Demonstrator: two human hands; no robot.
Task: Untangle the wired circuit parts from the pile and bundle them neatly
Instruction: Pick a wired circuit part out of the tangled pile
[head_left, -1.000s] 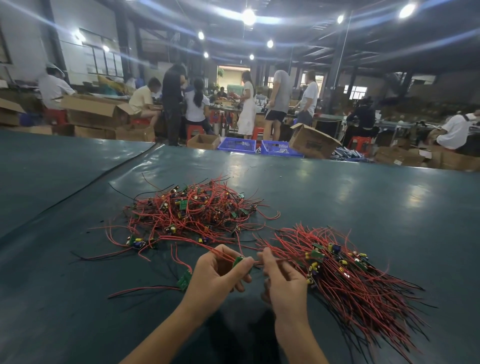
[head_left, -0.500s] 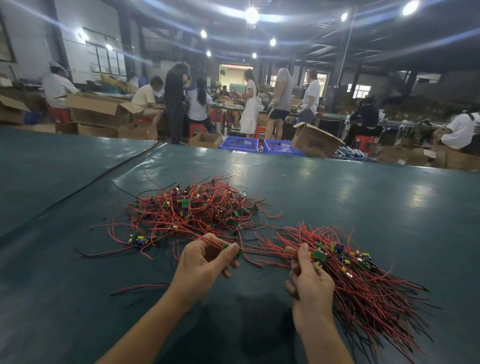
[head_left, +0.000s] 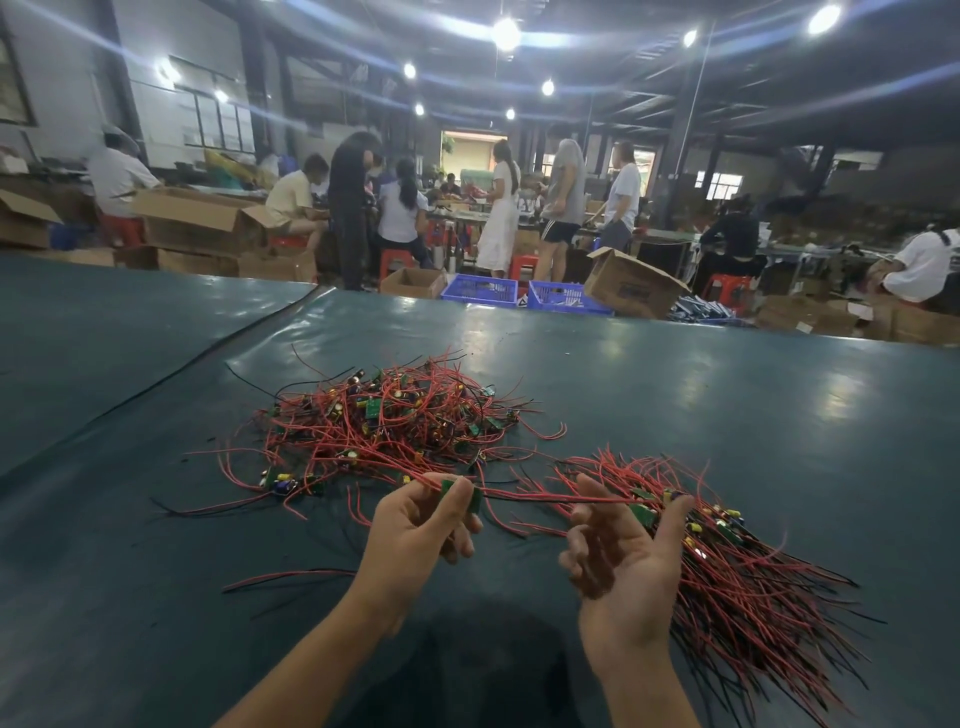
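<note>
Desk (head_left: 727, 415): green, workers (head_left: 498, 208) beyond.
Pile (head_left: 395, 421): tangled, mid-desk.
Left hand (head_left: 415, 530): pinching circuit board (head_left: 460, 491) near pile.
Right hand (head_left: 623, 551): spread, palm up, beside bundle (head_left: 743, 582).

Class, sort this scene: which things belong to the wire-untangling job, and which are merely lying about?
Job: tangled pile, sorted bundle, green circuit part pinched by the left hand, right hand.
Lying about: cardboard boxes, blue crates, red stools.
</note>
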